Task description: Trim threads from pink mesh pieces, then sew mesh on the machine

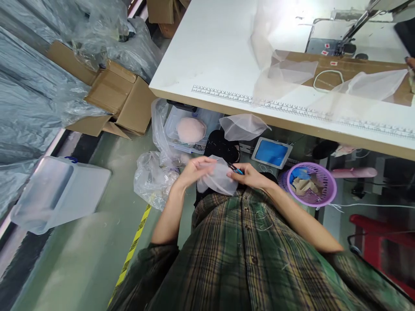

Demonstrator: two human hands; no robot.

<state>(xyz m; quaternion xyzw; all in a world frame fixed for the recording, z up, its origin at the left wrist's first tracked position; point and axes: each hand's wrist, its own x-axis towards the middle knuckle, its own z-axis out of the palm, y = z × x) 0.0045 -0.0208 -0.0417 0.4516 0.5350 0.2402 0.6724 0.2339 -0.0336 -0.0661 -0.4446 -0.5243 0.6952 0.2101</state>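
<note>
Over my lap, a piece of sheer white fabric (222,179) is stretched between both hands. Its left edge is pinched in the fingers of my left hand (194,170). My right hand (249,175) is closed on small thread snips (237,169) with a blue handle, and its fingertips touch the fabric's right side. The dark tips of the snips point up and left, beside the fabric. Whether the blades are apart cannot be made out. Another sheer white piece (244,126) hangs below the table's front edge, above my hands.
A white table (207,52) with a printed ruler carries a sewing machine (353,36) and more sheer fabric. Someone's hand shows at the far right edge. Below are a purple basket (330,190) of scraps, a plastic bag (152,177) and a clear bin. Cardboard boxes (136,106) stand left.
</note>
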